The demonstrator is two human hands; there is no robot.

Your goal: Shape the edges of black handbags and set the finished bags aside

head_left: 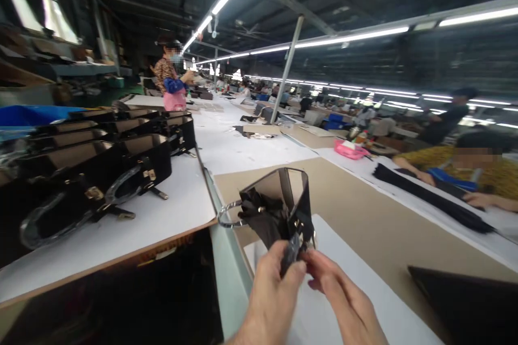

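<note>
A black handbag with a beige lining stands open on the brown board, its dark inner fabric bunched out on the left side. One wrapped ring-shaped handle sticks out to its left. At the bag's near end, my left hand pinches a dark, shiny wrapped strip between thumb and fingers. My right hand is beside it, its fingers bent together against the bag's near edge by some metal fittings; what those fingers hold is hidden.
Several black handbags stand in rows on the left table. A pink basket sits farther back. A dark flat panel lies at right front. One person stands at back left; another leans over black material at right.
</note>
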